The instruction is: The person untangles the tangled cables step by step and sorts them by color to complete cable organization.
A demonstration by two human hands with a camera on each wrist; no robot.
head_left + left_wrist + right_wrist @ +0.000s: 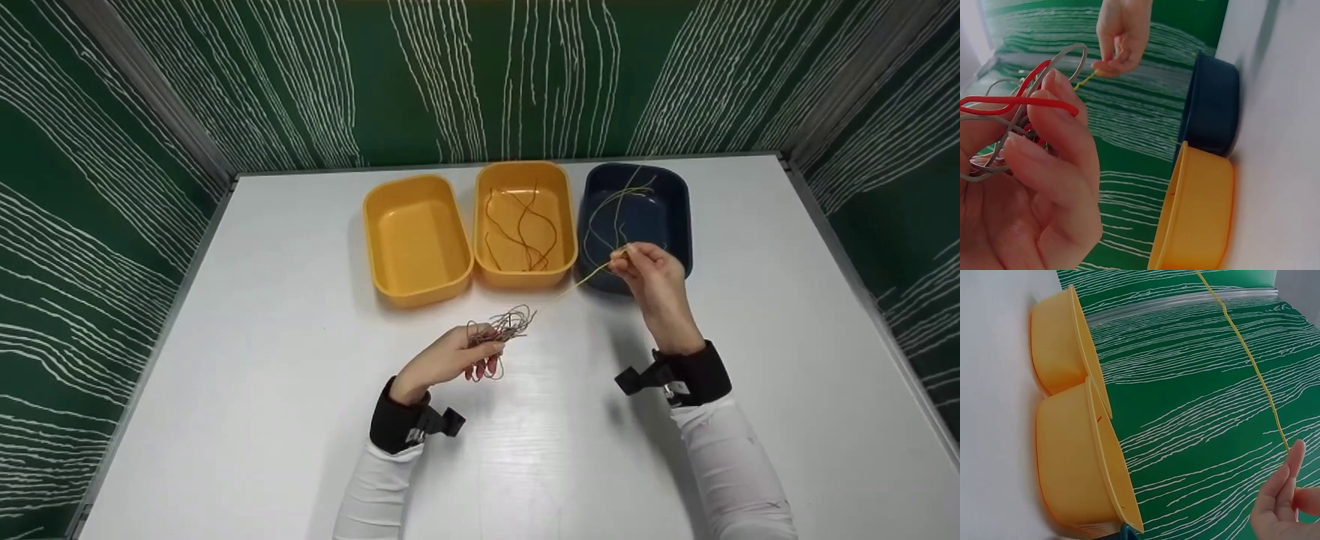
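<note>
Over the white table, my left hand point(448, 355) grips a tangled bundle of thin wires point(514, 322). Grey strands and a red wire point(1044, 102) stick out between its fingers in the left wrist view. My right hand point(657, 283) pinches a yellow wire point(1252, 363) between thumb and fingertips, above the near part of the dark blue bin point(685, 225). One end of that wire slants down toward the left hand. More yellow wires point(616, 196) show in the blue bin, partly hidden by the right hand.
Left of the blue bin stands a yellow bin point(525, 280) with several orange-red wires point(529, 217) inside. Another yellow bin point(417, 297) stands beside it, its inside bare. Green panels point(375, 90) with white wavy lines enclose the table point(285, 315) at the back and sides.
</note>
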